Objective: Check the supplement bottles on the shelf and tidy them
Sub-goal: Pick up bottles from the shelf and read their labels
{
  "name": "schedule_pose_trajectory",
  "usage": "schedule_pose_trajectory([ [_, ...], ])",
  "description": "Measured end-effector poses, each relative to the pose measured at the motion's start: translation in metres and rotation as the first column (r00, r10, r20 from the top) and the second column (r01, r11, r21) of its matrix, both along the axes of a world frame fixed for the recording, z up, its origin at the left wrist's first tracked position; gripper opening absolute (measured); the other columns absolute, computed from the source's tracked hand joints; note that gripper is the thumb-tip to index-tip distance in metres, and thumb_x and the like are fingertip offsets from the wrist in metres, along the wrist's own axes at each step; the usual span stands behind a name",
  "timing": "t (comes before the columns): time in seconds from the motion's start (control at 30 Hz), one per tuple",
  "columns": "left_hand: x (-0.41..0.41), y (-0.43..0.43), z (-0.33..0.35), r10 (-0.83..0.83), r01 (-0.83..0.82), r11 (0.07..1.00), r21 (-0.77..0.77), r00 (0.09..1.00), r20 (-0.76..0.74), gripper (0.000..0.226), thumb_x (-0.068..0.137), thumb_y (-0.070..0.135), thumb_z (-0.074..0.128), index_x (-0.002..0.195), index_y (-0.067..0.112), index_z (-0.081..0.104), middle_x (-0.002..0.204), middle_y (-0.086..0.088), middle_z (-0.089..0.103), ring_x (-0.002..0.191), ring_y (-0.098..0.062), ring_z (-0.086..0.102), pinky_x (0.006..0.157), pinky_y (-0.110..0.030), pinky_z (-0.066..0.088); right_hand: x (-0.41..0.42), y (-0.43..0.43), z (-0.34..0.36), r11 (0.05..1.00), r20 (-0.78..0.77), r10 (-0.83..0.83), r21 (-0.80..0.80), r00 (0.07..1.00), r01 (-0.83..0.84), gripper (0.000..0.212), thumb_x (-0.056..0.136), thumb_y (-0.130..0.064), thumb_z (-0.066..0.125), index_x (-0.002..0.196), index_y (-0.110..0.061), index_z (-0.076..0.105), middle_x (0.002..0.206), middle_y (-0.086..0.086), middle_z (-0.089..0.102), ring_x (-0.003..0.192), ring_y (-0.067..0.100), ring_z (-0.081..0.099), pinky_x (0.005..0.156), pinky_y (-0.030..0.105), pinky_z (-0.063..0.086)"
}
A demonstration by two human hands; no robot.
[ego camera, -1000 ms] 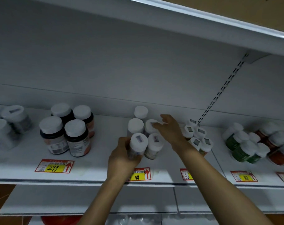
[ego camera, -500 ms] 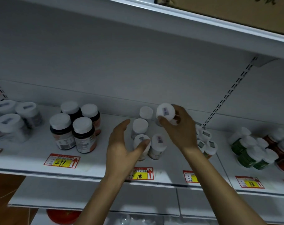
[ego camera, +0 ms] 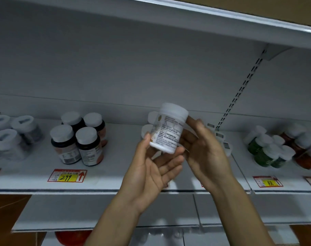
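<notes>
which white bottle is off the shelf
The white bottle held between the left hand and right hand, label facing us; the rest stand on the shelf.

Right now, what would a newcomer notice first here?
A white bottle, label toward the camera, in front of the shelf: the right hand holds it, the left hand touches its base and side. To the left, four dark bottles stand above a yellow 299 price tag.
</notes>
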State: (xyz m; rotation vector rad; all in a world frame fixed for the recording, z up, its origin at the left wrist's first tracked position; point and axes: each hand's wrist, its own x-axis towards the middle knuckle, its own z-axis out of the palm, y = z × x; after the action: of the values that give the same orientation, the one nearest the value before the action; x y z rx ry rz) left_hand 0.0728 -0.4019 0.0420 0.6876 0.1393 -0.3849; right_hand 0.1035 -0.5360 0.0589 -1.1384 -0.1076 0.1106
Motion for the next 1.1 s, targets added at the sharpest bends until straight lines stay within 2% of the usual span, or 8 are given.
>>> schedule_pose_trajectory([
  [0.1,-0.002,-0.002,0.000,-0.090,0.085,0.991,-0.108,0.995,-0.046,0.059,0.072,0.053,0.056,0.101,0.004,0.070,0.086,-0.017,0.072,0.060,-0.019,0.070,0.057,-0.028,0.059,-0.006,0.003,-0.004,0.998,0.035,0.056,-0.009,0.998,-0.056,0.056,0.079,-0.035,0.071,0.127,-0.010,0.058,0.120,0.019,0.065,0.110,0.030,0.062,0.094,0.039,0.049],
  [0.2,-0.005,-0.004,0.000,-0.146,0.130,0.971,-0.200,0.987,-0.068,0.058,0.073,0.053,0.056,0.091,0.001,0.073,0.079,-0.015,0.072,0.056,-0.018,0.069,0.053,-0.028,0.059,-0.011,0.002,-0.005,0.998,-0.001,0.049,-0.030,0.999,-0.049,0.053,0.078,-0.027,0.069,0.127,-0.014,0.056,0.102,0.008,0.070,0.095,0.025,0.061,0.080,0.030,0.051],
  [0.37,-0.009,-0.004,0.001,-0.198,0.168,0.946,-0.278,0.977,-0.082,0.056,0.074,0.055,0.051,0.076,0.004,0.075,0.062,-0.008,0.069,0.045,-0.013,0.065,0.045,-0.025,0.056,-0.016,0.005,-0.004,0.995,-0.015,0.097,-0.025,0.995,-0.097,0.089,0.054,-0.044,0.089,0.131,-0.017,0.054,0.103,0.011,0.067,0.097,0.032,0.051,0.077,0.029,0.053],
  [0.57,-0.011,-0.004,0.000,-0.186,0.173,0.945,-0.279,0.982,-0.020,0.063,0.082,0.061,0.053,0.091,0.003,0.076,0.081,-0.015,0.074,0.058,-0.016,0.071,0.053,-0.027,0.059,-0.019,0.007,0.000,0.996,0.008,0.092,0.001,0.996,-0.092,0.063,0.074,-0.031,0.071,0.127,-0.002,0.053,0.080,0.001,0.072,0.072,0.020,0.062,0.062,0.022,0.054],
  [0.7,-0.011,-0.006,-0.001,-0.041,0.047,0.969,-0.242,0.999,0.030,0.066,0.061,0.046,0.079,0.110,0.004,0.070,0.100,-0.019,0.071,0.079,-0.025,0.073,0.065,-0.032,0.060,-0.017,0.012,-0.002,0.996,-0.029,0.057,0.067,0.998,-0.055,0.065,0.073,-0.034,0.066,0.124,0.005,0.056,0.110,0.022,0.067,0.102,0.031,0.065,0.092,0.037,0.053],
  [0.8,-0.011,-0.005,-0.001,0.040,-0.024,0.984,-0.179,0.995,0.087,0.070,0.048,0.033,0.092,0.108,0.005,0.072,0.111,-0.022,0.069,0.096,-0.029,0.071,0.072,-0.033,0.060,-0.015,0.015,-0.002,0.994,-0.037,0.073,0.084,0.997,-0.070,0.070,0.072,-0.032,0.069,0.126,0.007,0.052,0.113,0.026,0.064,0.103,0.033,0.064,0.092,0.038,0.054],
  [0.93,-0.014,-0.010,-0.001,0.138,-0.129,0.986,-0.101,0.987,0.081,0.052,0.071,0.026,0.068,0.116,0.001,0.061,0.107,-0.021,0.070,0.095,-0.026,0.071,0.072,-0.030,0.059,-0.016,0.018,-0.002,0.988,-0.050,0.086,0.130,0.995,-0.079,0.094,0.053,-0.042,0.087,0.124,0.010,0.053,0.112,0.028,0.064,0.100,0.033,0.065,0.084,0.036,0.056],
  [1.1,-0.017,-0.015,0.002,0.326,-0.353,0.931,0.094,0.919,0.224,0.042,0.069,0.017,0.075,0.103,0.007,0.054,0.095,-0.014,0.074,0.085,-0.021,0.072,0.072,-0.027,0.058,-0.016,0.021,-0.004,0.997,-0.037,-0.022,0.070,0.999,0.024,0.059,0.068,-0.029,0.073,0.118,-0.002,0.060,0.105,0.019,0.068,0.096,0.033,0.063,0.083,0.040,0.052],
])
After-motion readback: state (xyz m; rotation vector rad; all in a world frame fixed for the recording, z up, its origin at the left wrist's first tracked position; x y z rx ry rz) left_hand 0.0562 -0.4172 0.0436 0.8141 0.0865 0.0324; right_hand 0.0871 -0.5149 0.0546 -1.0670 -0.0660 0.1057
